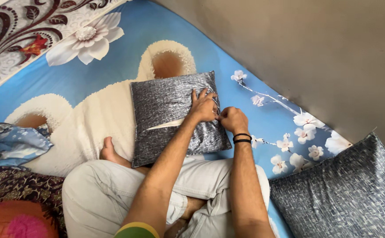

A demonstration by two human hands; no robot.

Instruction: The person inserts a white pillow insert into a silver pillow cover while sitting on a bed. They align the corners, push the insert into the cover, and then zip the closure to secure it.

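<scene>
Both hands are pressed at the grey cushion's right edge, left hand spread flat upon it, right hand pinched shut on its seam.

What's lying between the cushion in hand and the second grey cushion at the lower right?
In the head view, only bare bedsheet, blue with white blossoms, lies between the grey cushion and the second cushion. The right hand and its forearm reach over part of that stretch.
</scene>
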